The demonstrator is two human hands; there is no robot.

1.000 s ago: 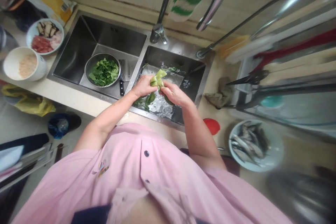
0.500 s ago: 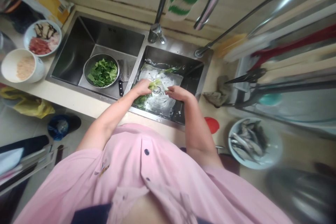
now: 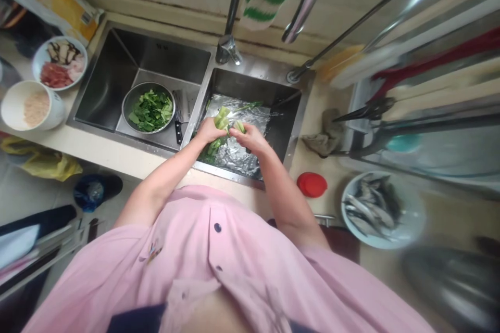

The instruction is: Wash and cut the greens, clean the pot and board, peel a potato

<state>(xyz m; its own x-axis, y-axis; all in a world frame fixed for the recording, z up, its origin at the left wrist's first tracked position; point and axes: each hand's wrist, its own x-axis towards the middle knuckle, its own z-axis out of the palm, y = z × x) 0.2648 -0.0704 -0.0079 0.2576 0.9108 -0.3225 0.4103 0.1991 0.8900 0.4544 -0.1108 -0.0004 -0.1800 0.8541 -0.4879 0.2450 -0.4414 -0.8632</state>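
Observation:
Over the right sink basin [image 3: 285, 119], my left hand [image 3: 211, 130] is closed round a bunch of leafy greens [image 3: 222, 117], pale stems upward and leaves hanging toward the water. Close beside it, my right hand [image 3: 250, 138] pinches a pale green stem piece [image 3: 239, 126]; whether it is joined to the bunch is hidden. Rippling water lies in the basin beneath, with a loose green stalk [image 3: 250, 106] toward the back. In the left basin [image 3: 101, 83] stands a metal bowl [image 3: 124, 109] of chopped greens [image 3: 152, 110], a black-handled knife [image 3: 178, 130] beside it.
A faucet [image 3: 228, 51] rises behind the basins. On the left counter are a plate of sliced meat and mushrooms [image 3: 57, 75] and a white bowl [image 3: 54, 106]. To the right lie a red lid-like item [image 3: 311, 184], a bowl of fish [image 3: 412, 218] and a utensil rack [image 3: 359, 140].
My right hand has moved left, up against my left hand and the greens. The water surface has changed its ripples, and the view has shifted slightly.

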